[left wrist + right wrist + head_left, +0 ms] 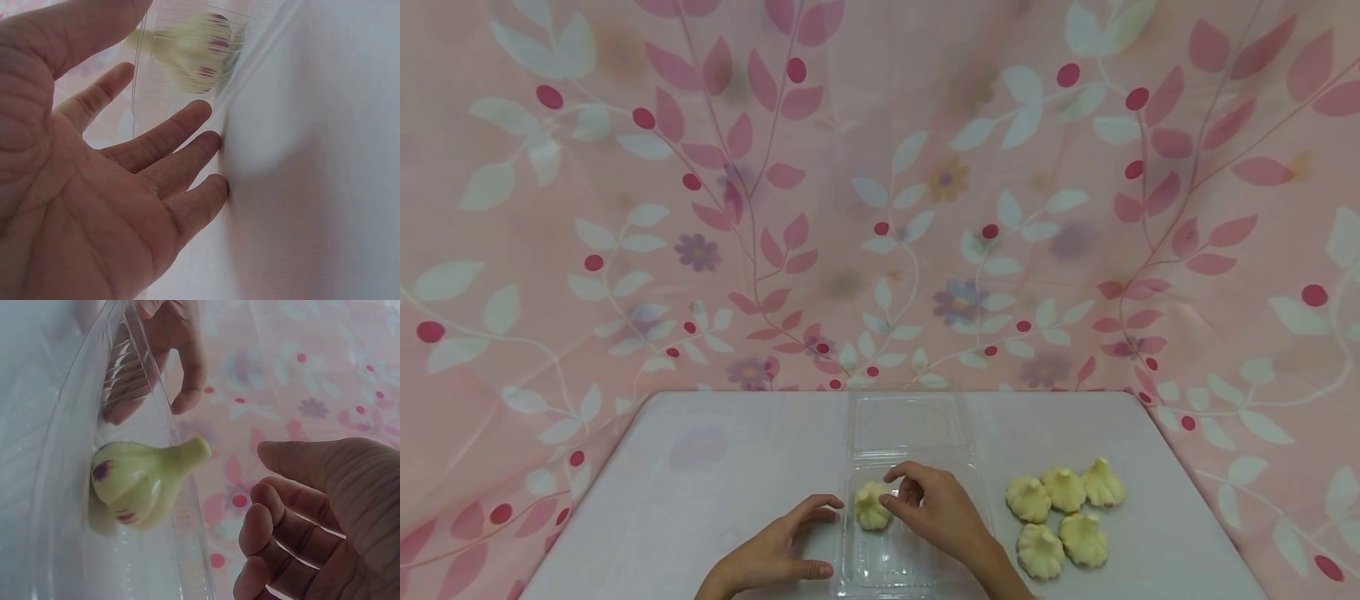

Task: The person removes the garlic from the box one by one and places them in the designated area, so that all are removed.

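One garlic bulb (872,506), pale with purple patches, sits inside a clear plastic clamshell box (910,571) with its lid folded back. My right hand (936,508) is over the box beside this bulb; in the right wrist view its fingers are loosely bent, apart from the bulb's stem, and hold nothing. At the box's left side is my left hand (782,546), thumb and fingers spread and nothing in them. The left wrist view shows its fingertips (215,184) low by the table, near the box wall.
Several more garlic bulbs (1063,490) lie grouped on the white table (700,467), right of the box. The transparent lid (910,423) extends toward the table's far edge. Behind hangs a pink floral cloth (880,183).
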Available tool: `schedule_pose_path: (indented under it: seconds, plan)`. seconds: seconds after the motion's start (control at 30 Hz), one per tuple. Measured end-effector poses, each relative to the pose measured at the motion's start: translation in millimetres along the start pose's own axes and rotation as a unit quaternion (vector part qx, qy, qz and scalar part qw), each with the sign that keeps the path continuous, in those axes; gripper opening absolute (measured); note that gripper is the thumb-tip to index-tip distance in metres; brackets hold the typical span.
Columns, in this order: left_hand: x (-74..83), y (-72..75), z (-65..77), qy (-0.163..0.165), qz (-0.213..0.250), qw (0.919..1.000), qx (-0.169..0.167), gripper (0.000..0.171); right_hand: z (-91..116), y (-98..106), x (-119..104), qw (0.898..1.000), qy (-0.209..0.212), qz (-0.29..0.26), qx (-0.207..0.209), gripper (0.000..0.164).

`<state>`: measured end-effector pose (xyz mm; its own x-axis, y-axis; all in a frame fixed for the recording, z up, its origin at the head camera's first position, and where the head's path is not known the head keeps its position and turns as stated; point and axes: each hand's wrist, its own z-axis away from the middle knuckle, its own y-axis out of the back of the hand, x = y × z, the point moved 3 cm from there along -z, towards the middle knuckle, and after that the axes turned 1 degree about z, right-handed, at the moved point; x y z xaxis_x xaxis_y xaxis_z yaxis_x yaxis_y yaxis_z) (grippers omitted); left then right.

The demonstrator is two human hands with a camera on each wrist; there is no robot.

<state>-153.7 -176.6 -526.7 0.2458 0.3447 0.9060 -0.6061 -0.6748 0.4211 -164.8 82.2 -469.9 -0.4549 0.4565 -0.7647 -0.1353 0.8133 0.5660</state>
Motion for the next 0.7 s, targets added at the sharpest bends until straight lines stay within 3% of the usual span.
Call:
schedule_pose_path:
  seconds: [0.7]
  plan:
    - [-0.6,0.1,-0.7,0.013,-0.003,0.9999,0.001,0.073,-6,-22,1,0.998,-0.061,0.018,-0.001,0.019]
